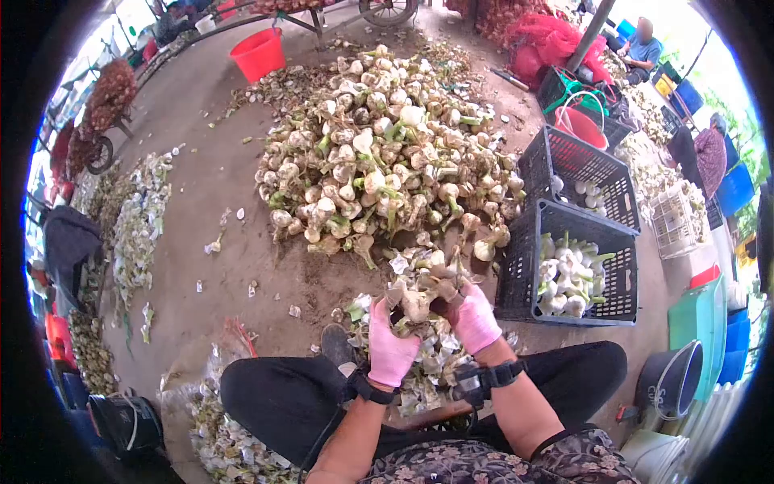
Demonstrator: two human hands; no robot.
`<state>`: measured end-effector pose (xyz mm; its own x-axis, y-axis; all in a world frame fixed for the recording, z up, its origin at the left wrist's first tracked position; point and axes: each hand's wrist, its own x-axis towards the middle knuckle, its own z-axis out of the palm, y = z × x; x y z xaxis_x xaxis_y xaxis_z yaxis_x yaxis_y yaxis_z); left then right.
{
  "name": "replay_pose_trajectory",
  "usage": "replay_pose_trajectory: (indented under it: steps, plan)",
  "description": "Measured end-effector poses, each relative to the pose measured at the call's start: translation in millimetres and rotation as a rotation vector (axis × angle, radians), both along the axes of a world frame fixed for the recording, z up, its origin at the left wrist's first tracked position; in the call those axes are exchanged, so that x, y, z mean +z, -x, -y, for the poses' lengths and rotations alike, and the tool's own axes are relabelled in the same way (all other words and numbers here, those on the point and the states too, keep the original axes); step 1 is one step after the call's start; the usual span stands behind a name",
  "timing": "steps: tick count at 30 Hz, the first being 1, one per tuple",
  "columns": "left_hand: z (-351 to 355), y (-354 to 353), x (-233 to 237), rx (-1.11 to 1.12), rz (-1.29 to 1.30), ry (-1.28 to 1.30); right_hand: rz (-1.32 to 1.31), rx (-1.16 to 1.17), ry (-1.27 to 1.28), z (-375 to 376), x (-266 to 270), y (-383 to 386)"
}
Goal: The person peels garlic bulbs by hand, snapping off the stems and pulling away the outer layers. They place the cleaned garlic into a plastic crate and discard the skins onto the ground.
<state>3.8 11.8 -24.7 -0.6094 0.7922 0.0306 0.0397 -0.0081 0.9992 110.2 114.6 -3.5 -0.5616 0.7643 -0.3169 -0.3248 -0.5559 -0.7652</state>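
Note:
My left hand (393, 345) and my right hand (475, 321) wear pink gloves with darker, soiled fingers. Between them, above my lap, is a garlic bulb (416, 306) with dirty outer skin. The left fingers close on its left side, the right fingers on its right; whether the right ones grip bulb or stem is hard to make out. Just beyond lies a big heap of untrimmed garlic (379, 161). Loose peeled skins (439, 363) cover the ground under my hands. To the right, a black crate (584, 315) contains cleaned white garlic (571, 274).
A second black crate (576, 157) with a few bulbs stands behind the first. Beyond the heap is a red bucket (258, 55). At the lower right stands a dark bucket (669, 381). Other people (642, 52) sit at the far right, near more garlic.

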Motion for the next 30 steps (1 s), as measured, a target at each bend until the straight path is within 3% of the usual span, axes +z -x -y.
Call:
replay_pose_trajectory:
  steps: [2,7,8,15,19,20,22,24,25,27,29,30]
  plan:
    - [6.0,-1.9,21.9,0.071,-0.405,0.052,0.069,-0.044,-0.066,13.6,-1.9,9.2]
    - [18.8,3.4,24.1,0.115,-0.383,0.043,0.377,-0.183,-0.228,41.4,5.3,27.2]
    - [20.2,3.4,25.3,0.116,-0.364,0.042,0.218,-0.206,-0.227,44.8,-0.4,28.5]
    - [22.7,4.0,32.1,0.111,-0.375,0.04,0.07,-0.031,-0.177,41.5,12.3,16.3]
    - [21.7,5.1,28.2,0.093,-0.34,0.053,0.189,-0.027,-0.307,40.3,7.8,9.5]
    - [21.2,5.0,29.0,0.068,-0.292,0.047,0.189,-0.03,-0.306,41.2,11.3,7.2]
    - [21.4,4.1,30.6,0.039,-0.244,0.042,0.471,0.001,-0.508,43.6,23.1,2.5]
    - [22.6,4.7,35.8,-0.09,0.005,-0.01,0.483,0.003,-0.563,42.1,22.2,-2.4]
    - [22.4,5.4,32.5,-0.091,0.004,-0.01,0.496,0.007,-0.618,41.7,21.2,-4.6]
    - [22.2,7.8,22.9,-0.16,0.379,-0.08,0.459,-0.031,-0.685,38.9,12.5,-7.8]
    - [27.1,11.6,26.2,-0.178,0.433,-0.02,0.419,-0.066,-0.752,38.3,14.2,-9.2]
    - [27.6,12.9,23.8,-0.143,0.496,0.016,0.53,-0.061,-0.792,38.3,16.8,-11.0]
